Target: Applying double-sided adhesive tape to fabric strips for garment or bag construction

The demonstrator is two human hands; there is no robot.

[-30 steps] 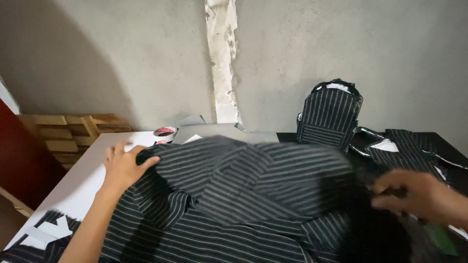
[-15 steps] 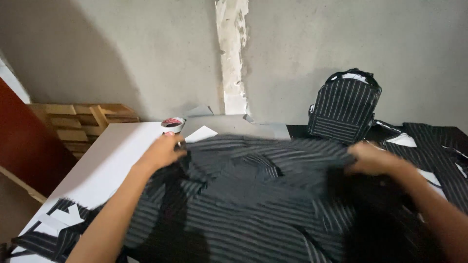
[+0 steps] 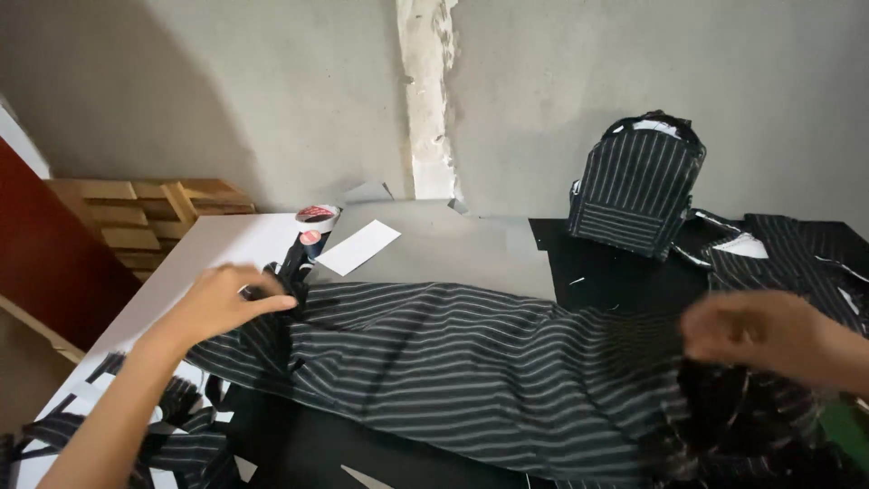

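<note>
A long piece of black fabric with thin white stripes (image 3: 453,362) lies stretched across the table. My left hand (image 3: 226,303) pinches its left end near the table's white part. My right hand (image 3: 769,335), blurred by motion, grips the fabric's right end, where the cloth bunches up. The fabric is pulled fairly flat between the two hands.
A finished striped backpack (image 3: 638,186) stands upright at the back right. More striped pieces (image 3: 797,254) lie to its right. A roll of tape (image 3: 317,215) and a white card (image 3: 358,246) sit at the back left. Wooden pallets (image 3: 136,217) lean by the wall.
The fabric was bunched high in a mound before; now it lies spread out flat. Both hands have moved apart, the left toward the left edge, the right farther right.
</note>
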